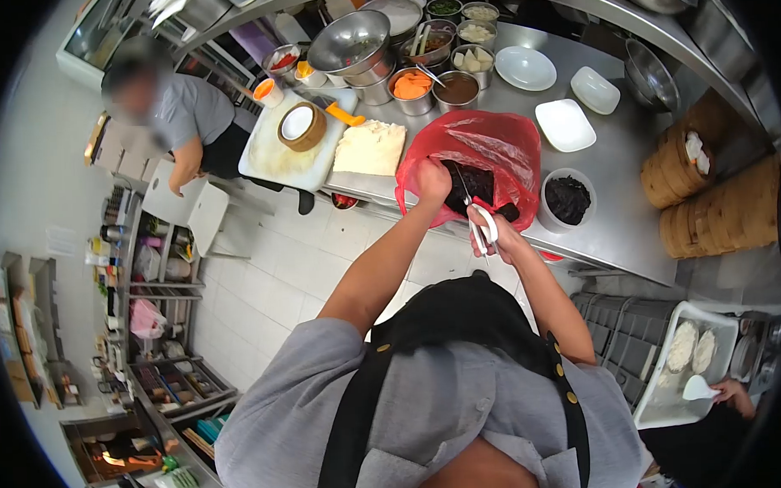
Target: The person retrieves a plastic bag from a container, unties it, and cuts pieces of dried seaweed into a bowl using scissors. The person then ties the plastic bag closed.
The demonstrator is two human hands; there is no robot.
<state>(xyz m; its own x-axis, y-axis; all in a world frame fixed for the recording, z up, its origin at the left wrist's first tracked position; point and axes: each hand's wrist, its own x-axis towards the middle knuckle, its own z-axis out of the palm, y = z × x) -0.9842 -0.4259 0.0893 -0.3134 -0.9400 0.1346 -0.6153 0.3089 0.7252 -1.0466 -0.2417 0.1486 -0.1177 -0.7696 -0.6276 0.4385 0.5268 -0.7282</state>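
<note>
A red plastic bag [507, 141] lies open at the worktop's front edge, with dark, leafy-looking pieces [473, 186] inside it. My left hand [434, 180] is closed at the bag's mouth against these pieces; its fingertips are hidden, so what it grips does not show clearly. My right hand [499, 238] is closed round the white handles of a pair of scissors [486, 223]. The blades point into the bag, towards the dark pieces. Just right of the bag stands a white tub [568, 200] holding similar dark strips.
Left of the bag are a pale slab [368, 148] and a white cutting board [276, 162] with an orange-handled knife [343, 116]. Metal bowls [413, 90] of ingredients line the back. White dishes [565, 126] and bamboo steamers [716, 220] stand right. Another person [188, 113] is at left.
</note>
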